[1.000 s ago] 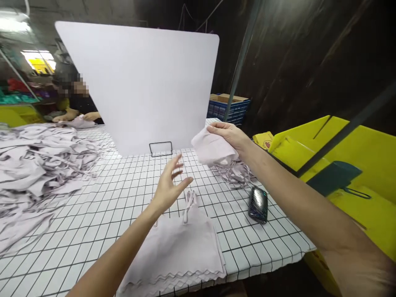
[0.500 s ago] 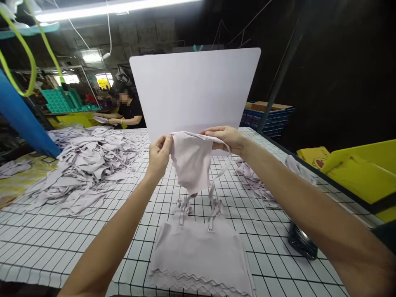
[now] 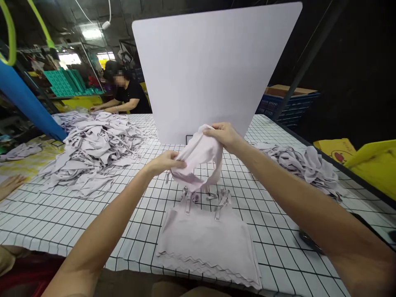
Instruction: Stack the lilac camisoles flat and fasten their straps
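A pale lilac strappy garment (image 3: pixel 201 154) hangs in the air between my two hands, its fabric folded and turned so a loop shows. My left hand (image 3: pixel 169 162) is closed on its left edge, thumb on top. My right hand (image 3: pixel 223 136) pinches its upper right edge. Below, a neat stack of matching strappy tops (image 3: pixel 206 239) lies flat on the grid-patterned tablecloth (image 3: pixel 130 251), straps toward the white board and wavy hems toward me. Whether the held piece touches the straps beneath it cannot be told.
Behind my hands stands a large white board (image 3: pixel 210 70). A loose garment heap (image 3: pixel 99 148) lies left, a smaller pile (image 3: pixel 300 165) right. A dark object (image 3: pixel 309 241) lies partly behind my right forearm. Blue crates (image 3: pixel 293 105) stand far right. A person (image 3: pixel 130 93) works at the far left.
The garment was spread upright between my hands; now it is turned and folded over. My left hand has turned inward and sits lower. The view has shifted, and the board looks larger.
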A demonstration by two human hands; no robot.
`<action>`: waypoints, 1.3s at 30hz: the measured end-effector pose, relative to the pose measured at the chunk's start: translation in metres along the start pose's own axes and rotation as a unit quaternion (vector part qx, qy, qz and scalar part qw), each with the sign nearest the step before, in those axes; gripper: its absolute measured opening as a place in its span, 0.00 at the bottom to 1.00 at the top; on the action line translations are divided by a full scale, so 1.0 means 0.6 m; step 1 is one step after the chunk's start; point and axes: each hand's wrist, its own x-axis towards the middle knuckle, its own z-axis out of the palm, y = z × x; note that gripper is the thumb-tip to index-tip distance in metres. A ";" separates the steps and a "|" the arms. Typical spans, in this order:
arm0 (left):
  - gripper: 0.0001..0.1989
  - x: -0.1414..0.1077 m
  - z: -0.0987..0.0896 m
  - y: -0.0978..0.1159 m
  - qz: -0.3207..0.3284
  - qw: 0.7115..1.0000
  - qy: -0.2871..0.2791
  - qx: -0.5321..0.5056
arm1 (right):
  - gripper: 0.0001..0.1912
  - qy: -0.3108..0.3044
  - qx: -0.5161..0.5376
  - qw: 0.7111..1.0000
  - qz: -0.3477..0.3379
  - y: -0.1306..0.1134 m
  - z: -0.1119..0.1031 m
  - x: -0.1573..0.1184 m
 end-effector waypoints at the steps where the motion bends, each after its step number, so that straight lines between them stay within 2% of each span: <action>1: 0.19 0.008 -0.011 -0.016 -0.017 1.000 0.020 -0.007 | 0.08 0.002 -0.036 0.999 0.032 0.016 -0.005 0.008; 5: 0.22 0.056 -0.031 -0.088 -0.034 0.978 0.192 0.077 | 0.10 -0.002 -0.188 0.976 0.113 0.114 -0.020 0.026; 7: 0.21 0.076 -0.025 -0.123 -0.023 0.970 0.216 0.112 | 0.13 -0.006 -0.240 0.964 0.118 0.166 -0.024 0.025; 9: 0.18 0.090 -0.012 -0.154 -0.004 0.971 0.202 0.129 | 0.10 -0.023 -0.282 0.954 0.102 0.208 -0.024 0.023; 11: 0.15 0.104 0.003 -0.176 0.016 0.972 0.177 0.154 | 0.04 -0.061 -0.300 0.950 0.070 0.235 -0.013 0.023; 12: 0.13 0.112 0.011 -0.185 0.025 0.972 0.164 0.169 | 0.05 -0.087 -0.300 0.949 0.051 0.243 -0.003 0.024; 14: 0.12 0.128 0.026 -0.199 0.040 0.968 0.139 0.204 | 0.08 -0.147 -0.291 0.945 0.015 0.254 0.025 0.027; 17: 0.11 0.148 0.045 -0.214 0.055 0.958 0.117 0.258 | 0.03 -0.230 -0.278 0.933 -0.020 0.265 0.071 0.030; 18: 0.12 0.152 0.049 -0.217 0.059 0.954 0.115 0.272 | 0.02 -0.248 -0.277 0.928 -0.025 0.269 0.084 0.029; 21: 0.14 0.156 0.057 -0.222 0.079 0.947 0.111 0.290 | 0.08 -0.270 -0.269 0.924 -0.031 0.273 0.101 0.028; 23: 0.17 0.155 0.058 -0.218 0.092 0.951 0.100 0.279 | 0.09 -0.269 -0.249 0.930 -0.033 0.265 0.098 0.029; 27: 0.11 0.150 0.048 -0.193 0.092 0.966 0.054 0.237 | 0.06 -0.264 -0.207 0.942 -0.026 0.228 0.069 0.034; 28: 0.13 0.146 0.042 -0.181 0.092 0.970 0.045 0.222 | 0.08 -0.274 -0.199 0.941 -0.017 0.216 0.059 0.036; 33: 0.20 0.106 -0.004 -0.092 0.122 0.992 0.015 0.028 | 0.19 -0.330 -0.128 0.935 0.011 0.158 -0.017 0.041; 36: 0.21 0.077 -0.042 -0.032 0.150 0.987 0.045 -0.038 | 0.19 -0.299 -0.065 0.952 0.009 0.117 -0.075 0.038; 39: 0.20 0.052 -0.074 0.014 0.178 0.980 0.080 -0.034 | 0.19 -0.245 -0.041 0.969 -0.004 0.075 -0.126 0.028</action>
